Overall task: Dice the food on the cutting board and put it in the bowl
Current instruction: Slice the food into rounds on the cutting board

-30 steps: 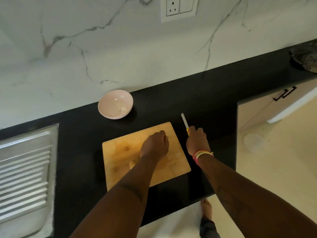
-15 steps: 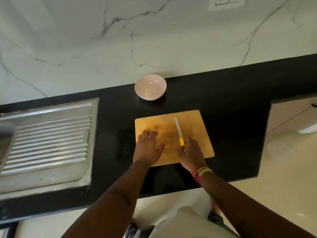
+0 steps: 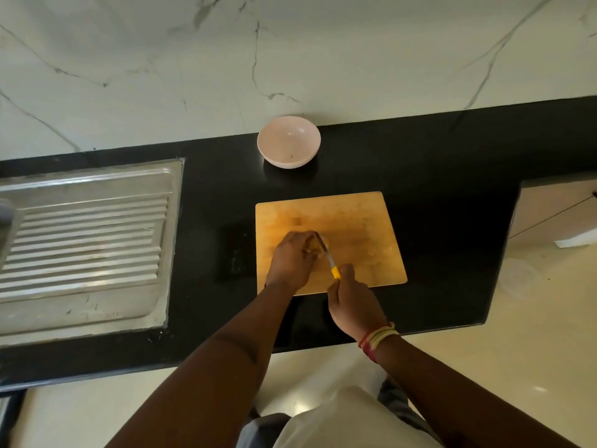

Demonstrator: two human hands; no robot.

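1. Right hand (image 3: 353, 303) has its grip wrapped around the yellow handle of the knife (image 3: 327, 253), near the front edge of the cutting board (image 3: 361, 221)
2. Blade runs up and to the left from the handle, its tip beside the left fingers
3. Left hand (image 3: 292, 258) lies curled over a small pale piece of food (image 3: 324, 244) near the middle of the board; its grip presses down on the piece, which is mostly hidden and hard to identify
4. Cutting board is wooden and lies flat on the black surface (image 3: 436, 189), toward its front edge
5. Pale bowl (image 3: 288, 142) stands behind the board, close to the back edge of the surface by the marble wall (image 3: 290, 53), apart from the board
6. Steel drainboard (image 3: 87, 240) is set into the surface at the left, well apart from the board
7. Bands of thread (image 3: 378, 336) circle the right wrist
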